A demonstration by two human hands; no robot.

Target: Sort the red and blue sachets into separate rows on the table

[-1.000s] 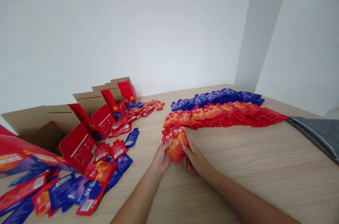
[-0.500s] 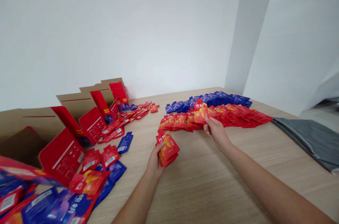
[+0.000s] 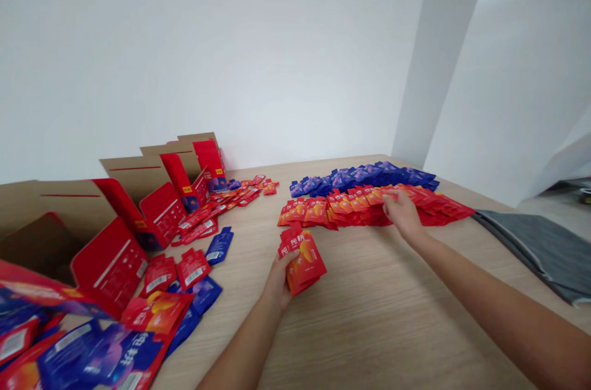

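Note:
My left hand is closed around a small fanned stack of red sachets, printed with orange fruit and white lettering, above the table. My right hand reaches to a long overlapping row of red sachets. Its fingers are pinched at the row's upper edge, on what looks like one red sachet partly hidden by the hand. Behind that row lies a similar row of blue sachets.
Open red cartons with brown flaps line the left side. Loose red sachets and blue sachets lie in front of them. A grey cloth rests on the right of the wooden table, which meets a white wall.
The red sachet my right hand held up is now in the left hand's stack, which looks fuller. My right hand has moved right, onto the red row.

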